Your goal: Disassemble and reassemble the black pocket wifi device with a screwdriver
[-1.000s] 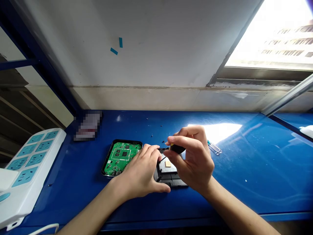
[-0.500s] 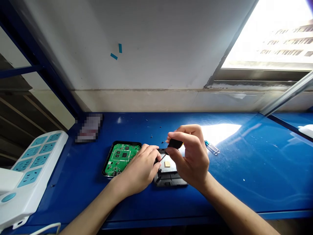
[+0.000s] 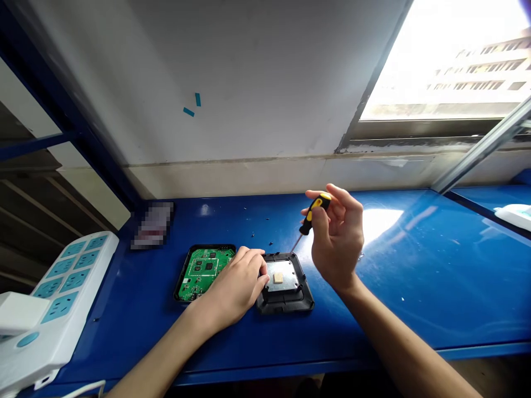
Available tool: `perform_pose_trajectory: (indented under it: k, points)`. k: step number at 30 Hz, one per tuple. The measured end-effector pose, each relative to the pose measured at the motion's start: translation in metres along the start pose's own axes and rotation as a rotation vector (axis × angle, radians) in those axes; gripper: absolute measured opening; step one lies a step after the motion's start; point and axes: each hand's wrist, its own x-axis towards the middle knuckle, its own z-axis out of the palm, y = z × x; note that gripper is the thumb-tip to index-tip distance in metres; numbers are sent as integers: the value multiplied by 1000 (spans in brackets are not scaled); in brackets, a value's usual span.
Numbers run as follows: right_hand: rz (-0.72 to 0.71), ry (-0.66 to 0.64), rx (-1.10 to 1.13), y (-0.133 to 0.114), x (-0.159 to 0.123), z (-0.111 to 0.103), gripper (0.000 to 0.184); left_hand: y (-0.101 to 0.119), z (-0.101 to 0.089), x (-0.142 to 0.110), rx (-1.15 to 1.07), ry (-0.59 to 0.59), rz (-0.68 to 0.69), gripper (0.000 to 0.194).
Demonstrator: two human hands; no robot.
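My right hand [image 3: 338, 243] is closed round a small screwdriver [image 3: 311, 215] with a yellow and black handle, held above the bench with its tip pointing down and left. My left hand [image 3: 234, 287] rests with curled fingers on the left edge of a black plastic case half [image 3: 286, 298], which holds a silver plate with a small tan pad [image 3: 277, 277]. Beside it on the left lies the other case half with a green circuit board [image 3: 201, 268], partly covered by my left hand.
The blue bench top [image 3: 415, 276] carries several tiny dark screws [image 3: 265, 235] behind the case. A white power strip [image 3: 50, 304] sits at the left edge. A blurred-out item [image 3: 151, 225] lies at the back left, a white object [image 3: 514, 213] at the far right.
My right hand has lifted the screwdriver up and to the right, away from the black case half. My left hand has stayed on the case edge. The view tilted down slightly.
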Motion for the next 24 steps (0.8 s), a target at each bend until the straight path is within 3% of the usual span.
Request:
perform_pose_trajectory:
  k: [3, 5, 6, 11, 17, 24]
  points:
    - [129, -55, -320, 24, 17, -11, 38, 8, -9, 5, 158, -65, 3, 11]
    - [255, -275, -621, 40, 22, -19, 36, 13, -12, 9, 217, -85, 24, 11]
    - [320, -448, -772, 48, 22, -22, 37, 14, -12, 11, 235, -87, 35, 10]
    - [422, -708, -903, 67, 10, -30, 27, 16, -8, 19, 341, -58, 78, 13]
    - [405, -822, -953, 62, 4, -32, 35, 16, -11, 25, 393, -4, 120, 16]
    - [420, -798, -919, 63, -2, -37, 38, 3, -16, 46, 376, 99, 8, 10]
